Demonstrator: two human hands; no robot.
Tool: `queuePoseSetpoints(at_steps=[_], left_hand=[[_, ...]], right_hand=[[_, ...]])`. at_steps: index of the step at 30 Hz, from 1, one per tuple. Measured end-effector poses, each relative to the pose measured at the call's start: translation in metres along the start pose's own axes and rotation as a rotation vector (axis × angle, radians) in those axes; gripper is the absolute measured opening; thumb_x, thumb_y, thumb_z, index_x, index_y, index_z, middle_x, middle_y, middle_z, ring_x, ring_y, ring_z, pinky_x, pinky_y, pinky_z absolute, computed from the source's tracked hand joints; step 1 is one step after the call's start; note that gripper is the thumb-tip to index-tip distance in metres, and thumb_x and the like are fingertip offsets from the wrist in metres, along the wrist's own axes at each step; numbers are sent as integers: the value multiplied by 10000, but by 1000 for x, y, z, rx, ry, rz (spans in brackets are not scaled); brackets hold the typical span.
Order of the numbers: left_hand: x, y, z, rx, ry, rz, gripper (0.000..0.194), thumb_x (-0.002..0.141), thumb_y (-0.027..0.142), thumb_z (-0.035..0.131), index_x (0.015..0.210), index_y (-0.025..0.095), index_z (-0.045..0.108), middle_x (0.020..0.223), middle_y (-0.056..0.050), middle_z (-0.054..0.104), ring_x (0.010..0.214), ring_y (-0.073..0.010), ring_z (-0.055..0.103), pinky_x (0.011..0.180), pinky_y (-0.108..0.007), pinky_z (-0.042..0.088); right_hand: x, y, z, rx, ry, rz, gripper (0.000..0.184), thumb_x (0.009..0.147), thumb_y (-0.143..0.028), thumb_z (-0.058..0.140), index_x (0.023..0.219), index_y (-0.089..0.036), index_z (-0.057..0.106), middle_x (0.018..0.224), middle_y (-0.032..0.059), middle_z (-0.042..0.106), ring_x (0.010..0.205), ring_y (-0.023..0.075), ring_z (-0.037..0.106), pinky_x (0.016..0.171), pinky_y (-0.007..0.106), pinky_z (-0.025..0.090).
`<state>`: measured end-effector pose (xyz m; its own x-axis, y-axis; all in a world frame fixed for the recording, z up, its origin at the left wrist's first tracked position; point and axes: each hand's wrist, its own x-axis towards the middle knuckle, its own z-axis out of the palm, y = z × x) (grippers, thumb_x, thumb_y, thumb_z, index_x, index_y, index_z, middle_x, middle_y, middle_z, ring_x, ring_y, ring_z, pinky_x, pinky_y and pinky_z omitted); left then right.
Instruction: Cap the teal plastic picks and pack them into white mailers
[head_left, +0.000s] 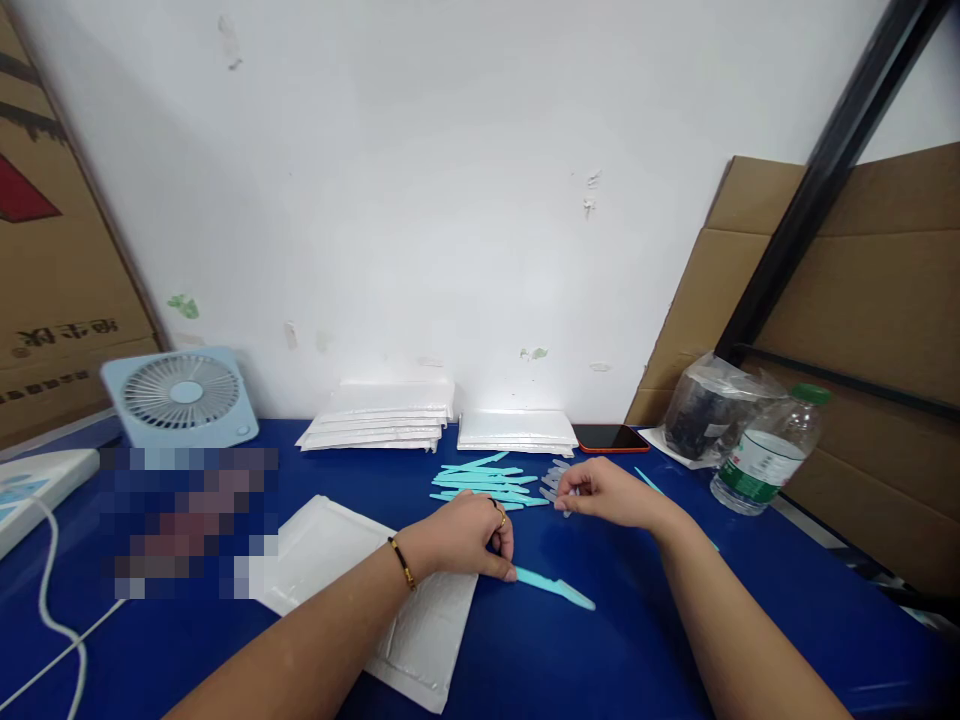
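My left hand (474, 535) is closed on the end of a turquoise eyebrow razor (555, 585), its blade end pointing right and toward me. My right hand (611, 490) pinches a small clear blade cap (568, 510), partly hidden by the fingers, beside a little heap of clear caps (556, 470). A pile of turquoise razors (480, 480) lies beyond my left hand. Under my left wrist, a white bubble mailer (431, 640) lies flat on the blue table. Another thin turquoise piece (646, 480) shows behind my right forearm, mostly covered.
Two stacks of white mailers, a left stack (375, 415) and a right stack (517, 430), stand against the wall. A phone (611, 438), a bagged dark container (697, 410) and a bottle (765, 460) are at right. A fan (180, 400) and white cable (52, 570) are at left.
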<state>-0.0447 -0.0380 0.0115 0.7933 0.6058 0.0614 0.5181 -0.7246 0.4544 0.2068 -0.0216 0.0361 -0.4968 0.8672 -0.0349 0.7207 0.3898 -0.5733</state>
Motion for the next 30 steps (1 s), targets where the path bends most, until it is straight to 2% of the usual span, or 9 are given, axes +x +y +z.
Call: queuePoseSetpoints(at_steps=[3,5,8,12,15,18,21,25,30], left_hand=[[4,-1,4,-44,63,-107,241,746,452,586,754,224,662,746,11,644,700,-130,562,636,-244,374],[8,-4,6,-71,120,-173,258,760,449,562,769,209,655,738,6,640,667,-122,556,563,-227,362],[12,-7,8,-75,184,-199,246,761,434,560,749,204,645,727,12,633,678,-120,558,568,-221,369],[11,-9,7,6,236,-215,241,770,423,552,703,208,639,725,8,635,730,-140,567,692,-257,396],[8,-13,5,96,298,-216,289,770,494,536,800,225,639,896,-15,648,913,-194,555,827,-321,384],[5,-22,7,166,314,-181,556,768,626,452,1162,241,524,1274,-64,499,1211,-255,386,984,-401,289],[5,-29,11,210,216,-153,754,767,690,367,1372,248,277,1438,-79,293,1333,-259,201,1068,-437,141],[4,-28,17,199,160,-117,768,777,692,341,1395,249,235,1452,-83,262,1333,-255,210,1066,-405,174],[0,-10,17,178,148,-54,751,749,709,368,1354,265,336,1378,-81,396,1252,-294,338,1000,-426,281]], right_hand=[[-5,-7,3,105,-262,54,375,647,-485,662,795,-141,676,573,2,571,452,91,478,425,195,366],[-5,-8,4,150,-343,68,370,640,-475,669,789,-137,673,591,5,587,422,76,467,406,187,363],[-3,-3,5,175,-301,65,333,678,-457,636,745,-131,662,614,13,602,400,55,442,391,175,343],[-1,11,2,161,-251,98,329,660,-451,650,733,-131,669,608,15,601,405,60,443,394,182,351],[-4,21,-5,134,-262,167,341,631,-456,671,741,-134,681,619,22,614,412,72,444,397,199,359],[-4,27,-11,34,-109,161,316,678,-450,627,719,-141,679,614,25,621,466,102,477,435,217,366],[4,32,-11,-128,170,99,241,765,-345,531,730,-157,677,680,38,648,610,152,550,555,247,407],[22,46,-1,-259,375,61,237,797,-211,469,885,-178,686,922,65,663,848,194,582,763,283,423],[39,58,9,-306,372,63,252,812,-207,478,938,-165,691,990,90,647,910,203,577,833,290,409]])
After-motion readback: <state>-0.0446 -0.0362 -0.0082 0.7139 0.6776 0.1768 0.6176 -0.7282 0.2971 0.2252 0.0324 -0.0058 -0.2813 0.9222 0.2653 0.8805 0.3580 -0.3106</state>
